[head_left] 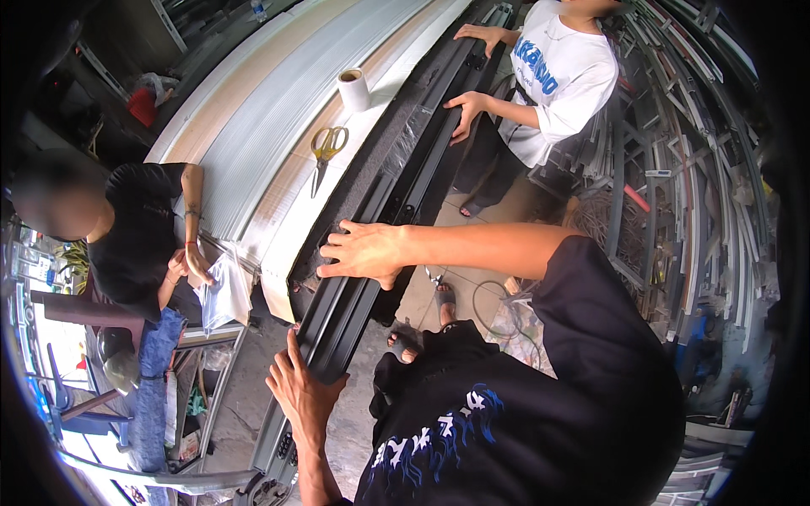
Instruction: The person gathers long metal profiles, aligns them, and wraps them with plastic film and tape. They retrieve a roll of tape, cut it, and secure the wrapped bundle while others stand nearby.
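A long black metal profile (338, 316) with lengthwise grooves runs from near me toward the far end of the bench. My left hand (304, 392) holds its near end, fingers stretched along the left edge and thumb at the end face. Farther up, my right hand (364, 253) lies across the profile, its fingers curled over the left side and the thumb on the right. At the far end, a person in a white shirt (564, 72) has both hands on the black profiles. Clear plastic film (407, 139) covers part of them.
Scissors (325, 156) and a white roll (353, 89) lie on white sheeting left of the profile. At left, a person in black (139, 223) handles a clear plastic bag (226, 291). Piled metal lengths (688, 194) fill the right side. A hose (498, 308) loops on the floor.
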Tool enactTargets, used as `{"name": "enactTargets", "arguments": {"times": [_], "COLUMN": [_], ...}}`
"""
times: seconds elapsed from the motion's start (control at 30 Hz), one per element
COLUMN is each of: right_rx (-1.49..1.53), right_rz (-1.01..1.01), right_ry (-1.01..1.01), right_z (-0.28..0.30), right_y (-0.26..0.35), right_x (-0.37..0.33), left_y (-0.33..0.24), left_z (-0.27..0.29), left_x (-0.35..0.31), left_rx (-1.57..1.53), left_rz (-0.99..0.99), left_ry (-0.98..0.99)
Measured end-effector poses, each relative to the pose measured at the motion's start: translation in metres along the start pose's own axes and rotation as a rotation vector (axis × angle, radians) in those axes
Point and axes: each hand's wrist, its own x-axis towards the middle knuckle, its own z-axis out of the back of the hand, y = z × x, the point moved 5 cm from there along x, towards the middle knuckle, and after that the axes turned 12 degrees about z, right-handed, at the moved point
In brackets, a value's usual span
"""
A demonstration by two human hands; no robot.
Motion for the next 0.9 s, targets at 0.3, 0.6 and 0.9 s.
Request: {"name": "enactTargets", "arguments": {"times": [0.3,0.6,0.9], "right_rx": [0.051,0.063,0.056], "right_rz": [-0.021,-0.013,-0.005], "right_ry": [0.002,0.013,-0.015], "right_z": [0.003,0.005,0.008], "right_y": [-0.002,-0.002,-0.001], "right_x": [0.002,0.003,0.001], "left_y": [0.002,0.006,0.003], "left_z": [0.003,-0.001,0.003], "left_x": [0.002,0.004,0.004], "left_rx": [-0.018,-0.036,-0.022], "left_rz": [-0.001,0.006,0.03], "left_ry": [0.009,0.017,0.033]}}
